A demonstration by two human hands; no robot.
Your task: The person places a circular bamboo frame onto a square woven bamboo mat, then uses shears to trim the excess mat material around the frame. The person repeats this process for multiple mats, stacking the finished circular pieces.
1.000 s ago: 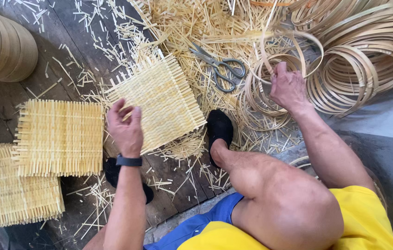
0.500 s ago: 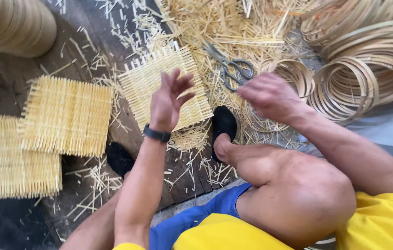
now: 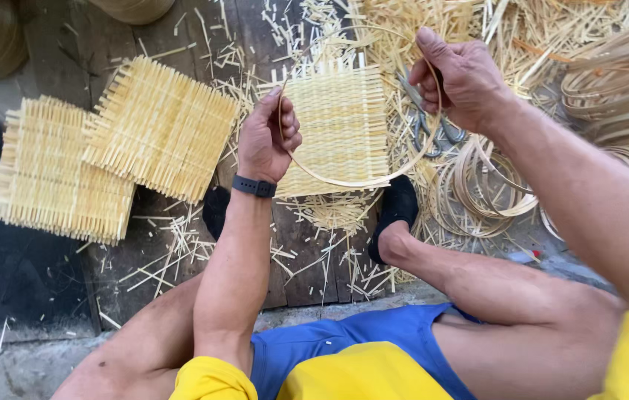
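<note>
1. Two hands held one thin bamboo strip [image 3: 351, 181], bent into a loop that hung between them above a woven mat [image 3: 340, 122], so the curve could be seen against the flat weave lying under it.
2. The left hand [image 3: 268, 137] sat near the middle of the scene with its fingers curled narrow around one end of the strip, pinching it near the thumb; the grip kept the springy strip from straightening.
3. The right hand [image 3: 463, 81], farther off and to the right, closed its fingers on the other end, raised a little higher, so the loop sagged toward the near side.
4. The woven mat lay on dark wooden boards [image 3: 55, 67], just beyond the person's black shoes [image 3: 396, 218], within easy reach of both arms.
5. Scissors [image 3: 429, 130] rested just beside the mat's right edge, partly under the right hand, close by for cutting.
6. Coiled bamboo hoops [image 3: 492, 185] lay to the right of the mat, and a larger stack of hoops [image 3: 618, 96] lay at the far right.
7. Two finished mats [image 3: 107, 163] lay overlapped at the left, set well apart from the one under the hands.
8. Loose bamboo offcuts [image 3: 196, 244] littered the boards all around.
</note>
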